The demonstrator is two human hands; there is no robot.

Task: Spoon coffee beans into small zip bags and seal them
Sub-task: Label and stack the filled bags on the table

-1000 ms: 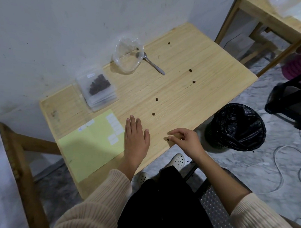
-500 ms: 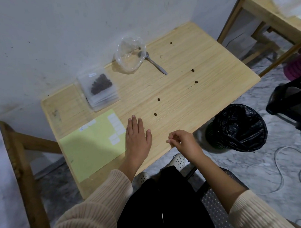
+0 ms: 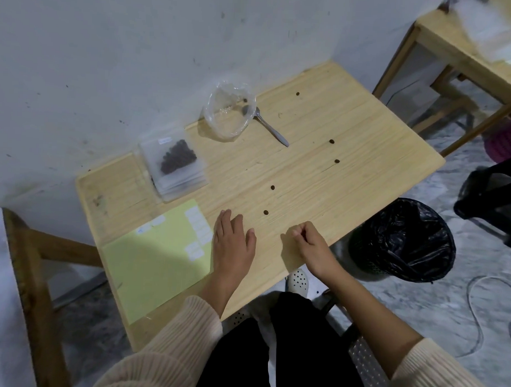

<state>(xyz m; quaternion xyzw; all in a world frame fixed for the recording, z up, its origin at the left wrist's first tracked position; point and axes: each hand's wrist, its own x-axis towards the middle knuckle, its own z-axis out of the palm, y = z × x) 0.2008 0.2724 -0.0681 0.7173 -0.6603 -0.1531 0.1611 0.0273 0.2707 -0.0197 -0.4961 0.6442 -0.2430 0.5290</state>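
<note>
A stack of small zip bags (image 3: 177, 161) lies by the wall, and the top bag holds dark coffee beans. Behind it is a nearly empty clear plastic bowl (image 3: 229, 111) with a metal spoon (image 3: 272, 128) resting on its rim. Several loose beans lie scattered on the wooden table (image 3: 309, 120), the nearest (image 3: 266, 212) just beyond my hands. My left hand (image 3: 233, 244) lies flat on the table, holding nothing. My right hand (image 3: 310, 244) is at the front edge with its fingertips pinched together; I see nothing between them.
A pale green sheet (image 3: 159, 256) with white labels lies at the front left, touching my left hand. A black-lined waste bin (image 3: 403, 239) stands on the floor to the right of the table. Another wooden table (image 3: 456, 55) stands at the far right, with cables on the floor.
My right hand has drawn its fingers in from a pinch on the table surface to a closed curl at the edge. The left hand has stayed flat.
</note>
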